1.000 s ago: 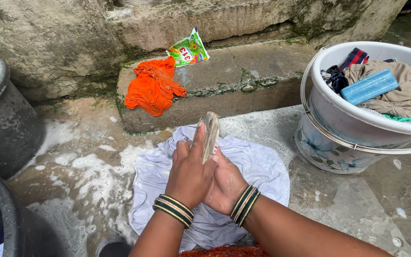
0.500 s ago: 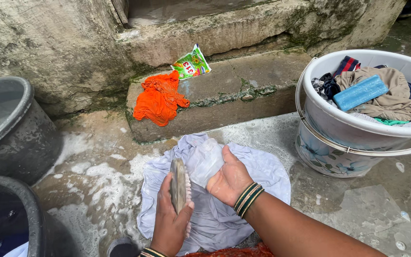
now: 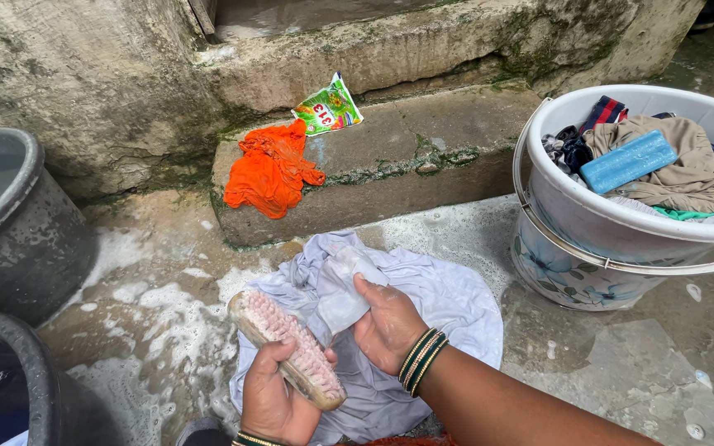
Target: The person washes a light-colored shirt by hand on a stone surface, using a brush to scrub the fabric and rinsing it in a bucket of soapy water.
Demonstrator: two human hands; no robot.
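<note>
At the far left stand 2 dark tubs: the upper tub (image 3: 10, 239) holds water, and the lower tub (image 3: 18, 380) sits at the bottom corner. Soap foam (image 3: 167, 306) spreads over the wet stone floor (image 3: 621, 363) between them and the washing.

The left hand (image 3: 273, 403) has its grip closed around a wooden scrubbing brush (image 3: 287, 347), bristles turned up and pink-white, the brush lying slantwise just left of the cloth. The pale lilac garment (image 3: 448, 297) lies spread on the floor in front of the person. The right hand (image 3: 387, 324), with bangles (image 3: 423, 360) at the wrist, has its grip closed on a bunched fold of that garment, lifting it slightly, just beside the brush.

Behind, an orange cloth (image 3: 270, 169) drapes over the edge of a mossy stone step (image 3: 423, 157), with a small green and white sachet (image 3: 326, 106) lying just above it.

At the right a white bucket (image 3: 572, 223) with a flower pattern stands on the floor, heaped with clothes (image 3: 687, 169), and 1 blue soap bar (image 3: 628, 161) rests on top of them.
</note>
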